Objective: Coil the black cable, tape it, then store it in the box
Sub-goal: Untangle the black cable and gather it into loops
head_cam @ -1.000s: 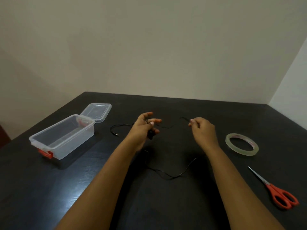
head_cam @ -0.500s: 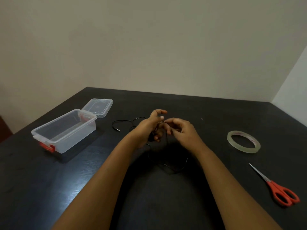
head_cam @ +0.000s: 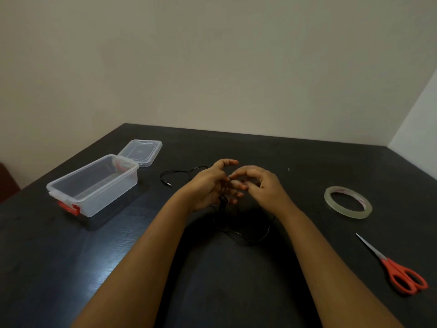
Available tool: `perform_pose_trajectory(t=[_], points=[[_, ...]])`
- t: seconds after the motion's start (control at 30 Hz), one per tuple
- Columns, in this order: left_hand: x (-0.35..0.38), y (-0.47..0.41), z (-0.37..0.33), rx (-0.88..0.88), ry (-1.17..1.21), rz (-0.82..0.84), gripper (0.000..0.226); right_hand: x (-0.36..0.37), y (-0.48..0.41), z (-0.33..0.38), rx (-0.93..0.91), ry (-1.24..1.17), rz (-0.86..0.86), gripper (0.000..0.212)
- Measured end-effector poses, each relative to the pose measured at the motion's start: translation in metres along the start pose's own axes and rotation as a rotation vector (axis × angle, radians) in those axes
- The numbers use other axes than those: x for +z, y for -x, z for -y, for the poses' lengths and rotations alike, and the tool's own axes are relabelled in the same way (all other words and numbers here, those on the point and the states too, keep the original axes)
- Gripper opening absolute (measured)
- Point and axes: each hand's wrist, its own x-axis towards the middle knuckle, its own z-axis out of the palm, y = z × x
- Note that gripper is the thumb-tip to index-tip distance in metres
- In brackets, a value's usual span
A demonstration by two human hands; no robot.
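Note:
A thin black cable (head_cam: 246, 235) lies partly on the dark table, with a loose loop below my hands and its plug end trailing to the left. My left hand (head_cam: 208, 185) holds part of the cable against its fingers. Right beside it, my right hand (head_cam: 260, 185) pinches the cable, fingertips touching the left hand's fingers. A clear plastic box (head_cam: 94, 183) with red latches stands open at the left. A roll of clear tape (head_cam: 347, 202) lies flat at the right.
The box's clear lid (head_cam: 142, 151) lies behind the box. Red-handled scissors (head_cam: 399, 271) lie at the right front, near the table's edge. The dark table (head_cam: 71, 256) meets a pale wall at the back.
My right hand moved left from its spread position and joined my left hand, bringing the cable with it. The loop on the table drew in closer.

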Motion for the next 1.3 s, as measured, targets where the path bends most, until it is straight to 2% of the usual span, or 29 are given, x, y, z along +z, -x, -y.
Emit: perform_pose_trajectory(t=[0.1, 0.23, 0.3, 0.37, 0.43, 0.53, 0.63, 0.73, 0.93, 1.0, 1.07, 1.3], points=[[0.0, -0.002, 0.0, -0.023, -0.008, 0.002, 0.05, -0.001, 0.001, 0.001, 0.05, -0.063, 0.044, 0.029], [-0.002, -0.005, 0.003, 0.01, 0.005, 0.02, 0.056, -0.002, 0.004, 0.0, 0.003, 0.099, 0.076, 0.012], [-0.001, -0.006, 0.004, 0.022, -0.037, -0.011, 0.054, 0.0, 0.003, -0.004, -0.051, 0.253, 0.009, 0.009], [0.0, -0.006, 0.003, 0.07, -0.067, -0.111, 0.046, -0.001, 0.001, -0.008, -0.057, 0.276, -0.112, 0.013], [-0.006, -0.009, 0.0, 0.145, -0.006, -0.304, 0.041, -0.011, 0.0, -0.013, 0.041, 0.103, -0.322, 0.014], [-0.027, -0.01, -0.005, 0.226, 0.249, -0.662, 0.031, -0.037, 0.001, -0.021, 0.289, -0.366, -0.712, 0.009], [-0.041, -0.007, -0.005, 0.253, 0.432, -0.816, 0.027, -0.057, 0.003, -0.031, 0.467, -0.73, -0.95, 0.006], [-0.049, -0.006, -0.002, 0.252, 0.493, -0.965, 0.026, -0.065, 0.007, -0.038, 0.508, -0.895, -1.08, 0.014], [-0.073, 0.0, 0.002, 0.247, 0.674, -1.237, 0.024, -0.075, 0.013, -0.038, 0.504, -0.976, -1.279, 0.005], [-0.069, -0.001, 0.002, 0.238, 0.559, -1.249, 0.023, -0.072, 0.013, -0.036, 0.527, -0.955, -1.254, 0.01], [-0.058, -0.005, 0.003, 0.222, 0.309, -1.178, 0.022, -0.066, 0.01, -0.033, 0.543, -0.912, -1.173, 0.011], [-0.005, -0.023, 0.015, 0.327, -0.33, -0.718, 0.031, -0.03, 0.001, -0.009, 0.538, -0.744, -0.756, 0.021]])
